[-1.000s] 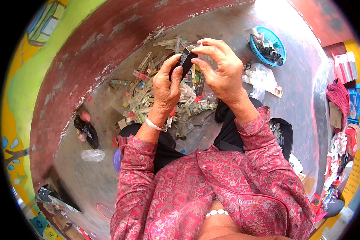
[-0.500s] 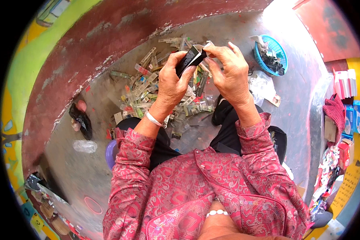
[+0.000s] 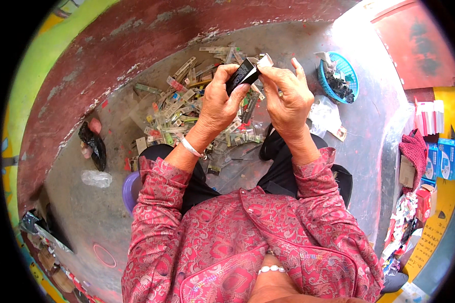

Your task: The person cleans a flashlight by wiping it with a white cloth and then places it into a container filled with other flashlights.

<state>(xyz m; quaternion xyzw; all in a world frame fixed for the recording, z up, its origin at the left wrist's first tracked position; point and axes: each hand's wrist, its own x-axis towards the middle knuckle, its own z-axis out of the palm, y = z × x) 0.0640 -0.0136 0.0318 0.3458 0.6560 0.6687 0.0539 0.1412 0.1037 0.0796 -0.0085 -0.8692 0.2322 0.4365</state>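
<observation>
A: Where was the black box (image 3: 240,74)?
B: At upper centre of the frame: the left hand (image 3: 218,100) had fingers closed round it; the right hand (image 3: 289,95) pinched its white flap (image 3: 265,61), thumb to forefinger.

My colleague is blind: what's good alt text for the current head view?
A person's left hand holds a black box while the right hand pinches its open end, above a heap of small pieces on the floor.
</observation>
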